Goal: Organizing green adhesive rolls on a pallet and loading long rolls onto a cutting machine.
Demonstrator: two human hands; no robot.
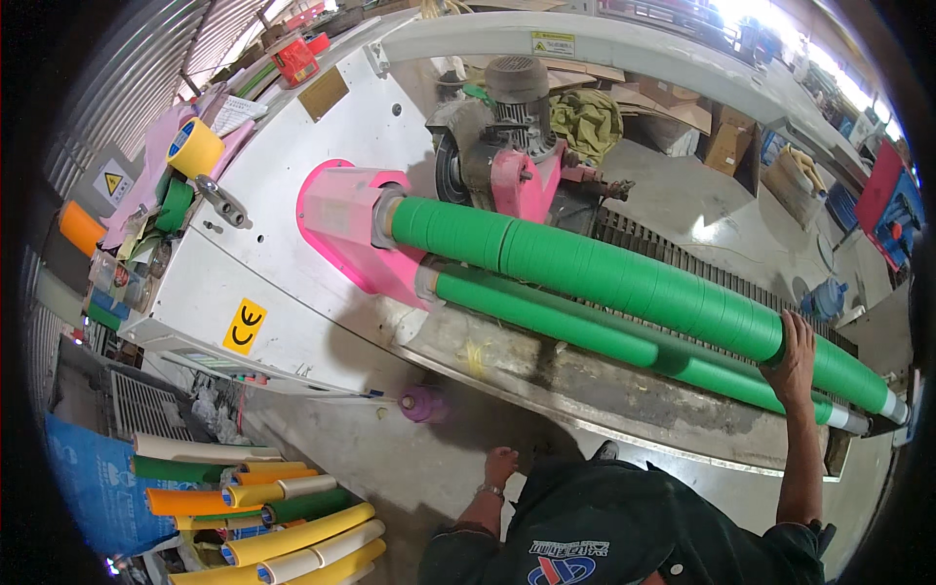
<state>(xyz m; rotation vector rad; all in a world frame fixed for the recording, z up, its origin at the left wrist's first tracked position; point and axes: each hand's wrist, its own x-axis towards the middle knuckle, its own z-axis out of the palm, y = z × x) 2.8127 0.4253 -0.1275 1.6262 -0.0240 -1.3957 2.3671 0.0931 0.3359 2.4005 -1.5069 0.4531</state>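
A thick roll of green tape [604, 268] sits on the upper shaft and runs from the pink housing to the far right. Seams ring its surface, and one darker gap shows near its left part. My right hand [795, 353] grips it near the right end, fingers curled over the top. Below it lies a thinner green roll [546, 317] on a second shaft, parallel to the first. My left hand [501, 466], a band on its wrist, hangs low in front of the machine. Its fingers are curled in, and nothing shows in them.
The pink housing [341, 210] joins the white machine body [253, 195]. Behind the shafts stands a grey motor [519, 88]. Many yellow, orange, green and beige rolls [302, 538] lie at the lower left. A purple bottle-like object [423, 403] stands on the floor beneath the machine.
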